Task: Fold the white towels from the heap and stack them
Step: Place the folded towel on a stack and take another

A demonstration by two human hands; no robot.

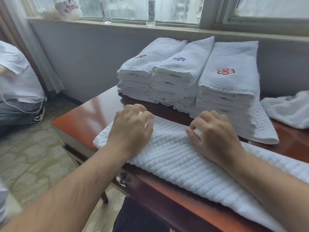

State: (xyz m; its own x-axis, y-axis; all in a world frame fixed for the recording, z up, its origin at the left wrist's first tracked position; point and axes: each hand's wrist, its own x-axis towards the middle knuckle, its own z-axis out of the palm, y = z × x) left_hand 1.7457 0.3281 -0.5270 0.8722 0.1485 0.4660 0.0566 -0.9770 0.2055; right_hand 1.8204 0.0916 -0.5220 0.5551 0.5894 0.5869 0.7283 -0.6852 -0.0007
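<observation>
As the waffle-weave towel (175, 158) looks soft and floppy, the left hand (132, 129) and right hand (215, 136) are pinching its far edge.

Clr bottle (151, 12) + bag (70, 8) on sill (167, 28); person (18, 77) sits L.

**A:** What are the hands doing?

**B:** The left hand (132, 129) and right hand (215, 136) rest on a waffle-weave towel (175, 158) laid along the table (80, 121). Their curled fingers (209, 115) pinch its far edge.

**A:** And past the fingertips?

**B:** Three stacks of folded towels (180, 71) stand side by side just beyond them, the top towels embroidered with flowers.

**A:** Anything off to the sides?

**B:** Right of the right fingers a loose towel heap (287, 109) lies well apart. Left of the left fingers is bare tabletop.
</observation>
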